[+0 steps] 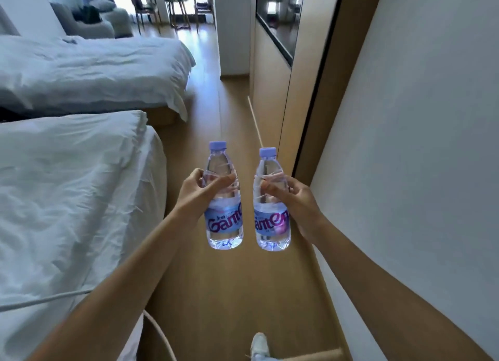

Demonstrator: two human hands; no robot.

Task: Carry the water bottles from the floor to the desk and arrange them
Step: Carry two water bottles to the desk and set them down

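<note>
While fingers [226,178] of the left hand [201,193] wrap closed around the left bottle [224,198] just above its label, the thumb presses across the front. Right hand [293,198] is closed the same way on the right bottle [271,201], fingertips curling over the clear upper body. Both bottles upright, lavender caps up, side by side, near each other but not touching, held in the air above the wooden floor [232,293]. Bare forearms reach in from the lower edge. Near bed [67,198] with white bedding lies to the left, a second bed [94,71] beyond it. White wall [418,144] to the right. A light shoe [259,344] shows at the bottom edge
</note>
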